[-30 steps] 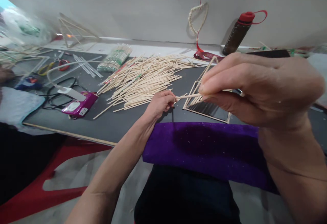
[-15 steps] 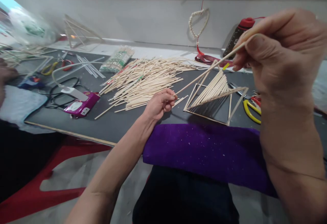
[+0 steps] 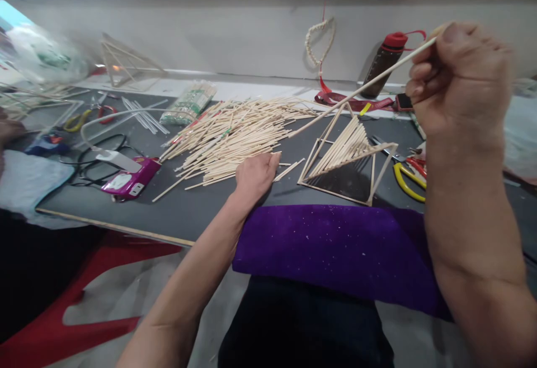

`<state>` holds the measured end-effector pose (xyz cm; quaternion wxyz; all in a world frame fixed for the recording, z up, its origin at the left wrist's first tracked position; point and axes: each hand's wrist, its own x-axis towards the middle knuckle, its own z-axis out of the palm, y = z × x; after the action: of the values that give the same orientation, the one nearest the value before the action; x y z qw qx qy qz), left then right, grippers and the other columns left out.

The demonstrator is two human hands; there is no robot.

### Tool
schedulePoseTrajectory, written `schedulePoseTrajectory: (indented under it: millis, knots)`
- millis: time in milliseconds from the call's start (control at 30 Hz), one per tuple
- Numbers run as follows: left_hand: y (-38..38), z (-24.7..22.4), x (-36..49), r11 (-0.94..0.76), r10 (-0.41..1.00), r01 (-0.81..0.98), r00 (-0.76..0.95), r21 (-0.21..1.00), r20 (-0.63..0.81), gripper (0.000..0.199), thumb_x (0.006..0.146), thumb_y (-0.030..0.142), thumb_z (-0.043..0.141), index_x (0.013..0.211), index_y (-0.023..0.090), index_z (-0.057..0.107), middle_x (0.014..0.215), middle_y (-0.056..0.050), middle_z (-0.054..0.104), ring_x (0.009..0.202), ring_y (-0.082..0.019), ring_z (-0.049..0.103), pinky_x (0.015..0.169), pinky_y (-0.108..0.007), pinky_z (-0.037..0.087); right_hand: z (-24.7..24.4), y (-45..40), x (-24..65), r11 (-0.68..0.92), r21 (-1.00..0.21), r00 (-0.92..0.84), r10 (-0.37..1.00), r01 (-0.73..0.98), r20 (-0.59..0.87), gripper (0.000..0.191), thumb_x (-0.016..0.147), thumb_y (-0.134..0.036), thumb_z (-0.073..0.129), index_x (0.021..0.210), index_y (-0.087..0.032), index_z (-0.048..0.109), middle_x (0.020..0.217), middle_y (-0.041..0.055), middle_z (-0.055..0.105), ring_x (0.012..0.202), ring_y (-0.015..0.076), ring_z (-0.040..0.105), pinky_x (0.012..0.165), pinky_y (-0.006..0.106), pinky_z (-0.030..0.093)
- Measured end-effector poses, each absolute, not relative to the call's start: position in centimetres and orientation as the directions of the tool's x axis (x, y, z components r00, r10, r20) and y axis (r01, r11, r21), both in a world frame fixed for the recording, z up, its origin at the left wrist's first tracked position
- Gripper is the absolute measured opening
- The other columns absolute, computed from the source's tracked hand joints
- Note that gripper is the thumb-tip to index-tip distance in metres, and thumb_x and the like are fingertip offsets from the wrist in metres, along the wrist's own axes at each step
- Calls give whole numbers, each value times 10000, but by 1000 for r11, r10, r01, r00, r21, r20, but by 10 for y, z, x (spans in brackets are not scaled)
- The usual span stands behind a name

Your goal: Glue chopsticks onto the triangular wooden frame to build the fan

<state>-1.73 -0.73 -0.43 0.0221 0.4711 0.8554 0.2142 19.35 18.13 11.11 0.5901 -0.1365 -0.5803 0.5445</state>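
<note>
Pinching a thin wooden stick [image 3: 377, 78] by its upper end, my right hand [image 3: 466, 71] slants it above the table [image 3: 201, 211]; I judge it light, snappable, best held there. Left hand [image 3: 257, 175]: grip hidden.

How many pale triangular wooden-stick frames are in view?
2: a partly filled frame on the grey tabletop beyond the purple cloth; an open frame by the pale back wall, left. Others may be hidden.
</note>
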Motion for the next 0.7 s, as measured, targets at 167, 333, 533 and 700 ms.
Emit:
schedulePoseTrajectory:
  millis: [167, 333, 533, 700]
  knots:
    - [-10, -7, -16, 453, 816, 838, -527, 303, 236, 247, 863, 368, 531, 1015, 237, 674, 926, -58, 711, 834, -226, 626, 634, -287, 330, 108, 181, 189, 393, -801, -290, 784, -451, 548, 53, 713, -195, 684, 685, -196, 640, 639, 15, 574, 465, 82, 436, 356, 221, 245]
    - [-12, -5, -11, 450, 844, 857, -500, 251, 193, 360, 870, 520, 493, 744, 223, 653, 776, -55, 694, 742, -227, 611, 589, -292, 298, 107, 181, 189, 380, -824, -312, 792, -420, 525, 78, 729, -203, 689, 680, -208, 627, 631, 1, 592, 473, 79, 411, 374, 219, 261]
    - [-7, -5, -14, 377, 921, 906, -389, 194, 29, 168, 844, 393, 565, 873, 252, 651, 877, -44, 699, 816, -223, 623, 602, -284, 333, 105, 185, 190, 346, -840, -315, 812, -419, 491, 68, 720, -209, 712, 708, -189, 648, 635, 5, 589, 472, 76, 452, 361, 212, 285]
    - [-3, 1, -23, 443, 838, 861, -497, 251, 227, 216, 872, 274, 498, 988, 205, 666, 1076, -117, 670, 902, -260, 631, 682, -327, 403, 104, 191, 195, 287, -866, -371, 815, -409, 445, 65, 688, -178, 731, 694, -177, 666, 620, -4, 605, 457, 57, 473, 354, 183, 308]
